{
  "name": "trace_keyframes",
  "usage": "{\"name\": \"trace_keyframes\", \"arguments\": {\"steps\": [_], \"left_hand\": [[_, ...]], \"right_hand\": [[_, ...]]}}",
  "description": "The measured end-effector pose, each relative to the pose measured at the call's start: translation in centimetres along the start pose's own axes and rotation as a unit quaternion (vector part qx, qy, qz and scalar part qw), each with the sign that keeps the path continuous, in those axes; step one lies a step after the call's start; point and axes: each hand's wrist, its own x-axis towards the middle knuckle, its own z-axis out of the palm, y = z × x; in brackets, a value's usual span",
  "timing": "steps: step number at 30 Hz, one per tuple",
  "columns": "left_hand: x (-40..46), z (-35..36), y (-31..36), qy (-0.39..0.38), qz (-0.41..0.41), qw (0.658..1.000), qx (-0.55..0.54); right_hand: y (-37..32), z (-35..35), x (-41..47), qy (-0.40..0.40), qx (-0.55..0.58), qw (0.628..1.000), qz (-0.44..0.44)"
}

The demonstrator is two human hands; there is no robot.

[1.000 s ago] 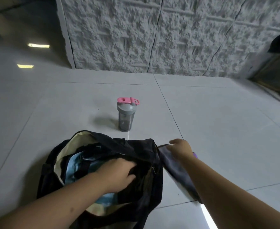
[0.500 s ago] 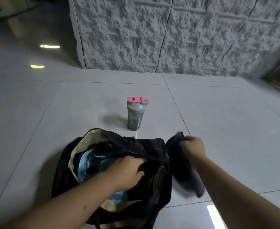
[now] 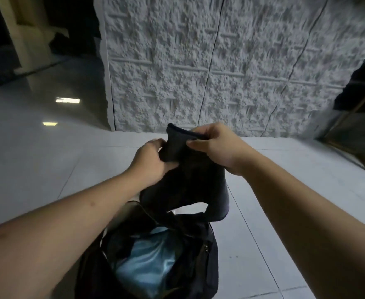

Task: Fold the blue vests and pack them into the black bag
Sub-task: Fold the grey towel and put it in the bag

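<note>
Tiled floor [image 3: 285, 201] carries the open black bag [image 3: 207, 251]; both left hand [image 3: 153, 158] and right hand [image 3: 214, 145] now grip the dark vest [image 3: 190, 182], lifted off the floor for folding

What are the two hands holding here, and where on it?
Both hold one dark garment above the open black bag. The right hand pinches its top edge; the left hand grips its left side just below.
</note>
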Motion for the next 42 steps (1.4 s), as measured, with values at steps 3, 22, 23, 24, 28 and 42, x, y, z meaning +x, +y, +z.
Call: {"name": "trace_keyframes", "arguments": {"steps": [3,22,23,24,28,42], "left_hand": [[1.1,-2.5,0.8,-0.002,0.007,1.0,0.016],[-2.3,-12.5,6.7,-0.087,-0.189,0.925,-0.319],[-2.3,-12.3,6.9,-0.105,-0.214,0.906,-0.351],[-2.1,-12.0,6.9,-0.112,-0.237,0.89,-0.373],[-1.5,-10.8,6.5,-0.079,-0.287,0.872,-0.389],[-2.2,-11.3,3.3,-0.002,-0.287,0.905,-0.313]], "right_hand": [[-1.7,-1.4,0.1,-0.019,-0.209,0.978,-0.01],[1.9,-4.8,-3.8,0.064,0.404,0.905,0.114],[2.5,-4.3,-4.2,0.066,0.486,0.864,0.112],[3.4,-3.1,-4.8,0.067,0.555,0.821,0.116],[5.8,3.8,-7.1,-0.03,0.525,0.828,0.196],[2.0,-0.3,-3.2,0.156,0.328,0.912,0.191]]}}
